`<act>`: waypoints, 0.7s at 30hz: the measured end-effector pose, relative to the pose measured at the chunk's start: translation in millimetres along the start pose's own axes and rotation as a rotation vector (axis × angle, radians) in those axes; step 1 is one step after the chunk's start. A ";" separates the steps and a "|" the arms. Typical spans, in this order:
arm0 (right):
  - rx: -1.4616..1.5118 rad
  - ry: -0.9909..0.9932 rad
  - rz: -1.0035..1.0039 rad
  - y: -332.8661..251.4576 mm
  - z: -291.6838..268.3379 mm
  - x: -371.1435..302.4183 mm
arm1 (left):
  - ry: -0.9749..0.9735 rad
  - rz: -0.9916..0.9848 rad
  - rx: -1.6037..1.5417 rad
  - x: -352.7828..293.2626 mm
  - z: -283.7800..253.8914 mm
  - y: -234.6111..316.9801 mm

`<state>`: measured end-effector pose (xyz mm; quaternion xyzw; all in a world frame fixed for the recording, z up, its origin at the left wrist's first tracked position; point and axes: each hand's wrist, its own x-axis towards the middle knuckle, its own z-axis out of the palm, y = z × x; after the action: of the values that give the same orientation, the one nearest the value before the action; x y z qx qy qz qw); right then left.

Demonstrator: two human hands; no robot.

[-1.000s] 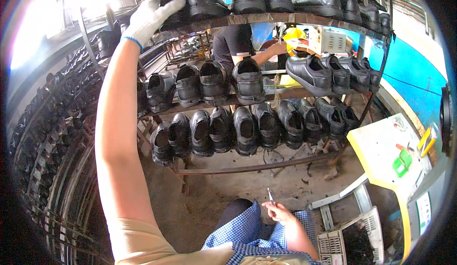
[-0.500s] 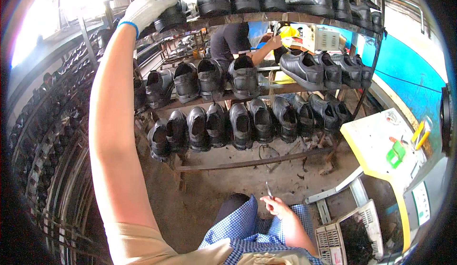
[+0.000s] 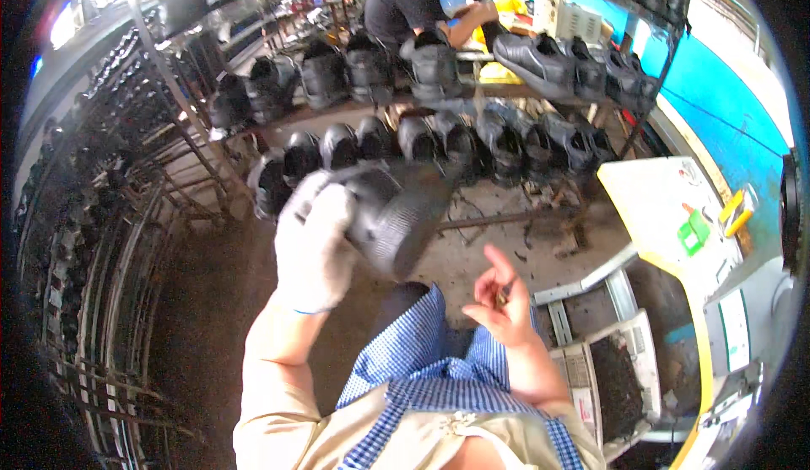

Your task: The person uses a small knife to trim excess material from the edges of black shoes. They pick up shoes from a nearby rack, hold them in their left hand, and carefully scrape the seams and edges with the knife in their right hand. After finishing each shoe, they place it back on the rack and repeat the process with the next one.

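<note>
My left hand [image 3: 314, 238], in a white knitted glove, grips a black shoe [image 3: 395, 221] in front of my chest. The shoe is tilted and blurred by motion, with its ridged sole edge showing. My bare right hand [image 3: 504, 322] is raised to the right of the shoe and does not touch it. Its index finger points up while the other fingers curl around a slim tool [image 3: 504, 294], of which only a small brownish end shows. The rest of the tool is hidden in the hand.
A rack ahead holds rows of black shoes [image 3: 369, 69]. More racks [image 3: 93, 217] line the left. A white, yellow-edged table [image 3: 654, 191] at right carries a green item [image 3: 693, 232] and a yellow-handled tool [image 3: 737, 212]. Below stands a pale crate [image 3: 645, 360]. Behind the rack, another person [image 3: 405, 6] works.
My left hand has taken a shoe off the top shelf and brought it down before my chest. My right hand has risen, and its index finger has straightened upward.
</note>
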<state>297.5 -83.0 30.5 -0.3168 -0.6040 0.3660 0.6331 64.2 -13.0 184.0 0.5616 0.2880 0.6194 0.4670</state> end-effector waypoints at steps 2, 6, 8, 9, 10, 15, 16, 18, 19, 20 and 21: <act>-0.222 0.052 -0.096 -21.2 16.5 12.4 | -0.133 -0.294 -0.411 -33.7 0.7 -44.4; -0.370 -0.051 0.135 -15.8 -8.2 2.5 | -0.117 -0.660 -0.797 -63.6 21.5 -101.7; 0.077 -0.022 0.286 -4.5 -21.9 -7.0 | -0.208 -0.783 -0.861 -77.6 19.8 -117.9; 0.067 -0.065 0.300 1.3 -31.2 -12.8 | -0.254 -0.869 -0.938 -85.6 18.6 -117.9; 0.054 -0.108 0.311 4.9 -36.4 -18.1 | -0.287 -0.866 -0.894 -87.3 17.9 -119.0; -0.506 -0.121 0.004 -32.7 -22.3 -6.0 | -0.366 -0.768 -0.687 -91.8 12.2 -114.5; -0.565 -0.121 -0.065 -44.5 -16.8 -0.1 | -0.376 -0.739 -0.631 -94.2 11.9 -112.6; -0.730 -0.161 -0.146 -54.2 -11.9 7.1 | -0.415 -0.638 -0.367 -97.1 8.1 -112.1; -0.781 -0.200 -0.181 -54.7 -12.1 11.3 | -0.438 -0.570 -0.238 -96.5 9.2 -107.8; -0.830 -0.241 -0.216 -56.3 -10.5 14.4 | -0.459 -0.501 -0.111 -96.5 10.4 -104.6; -0.825 -0.218 -0.204 -58.8 -1.8 18.1 | -0.470 -0.444 -0.051 -96.6 10.9 -102.9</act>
<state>304.0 -98.9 89.6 -0.4415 -0.7911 0.0611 0.4190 94.4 -61.0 54.4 0.6008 0.2719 0.3628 0.6584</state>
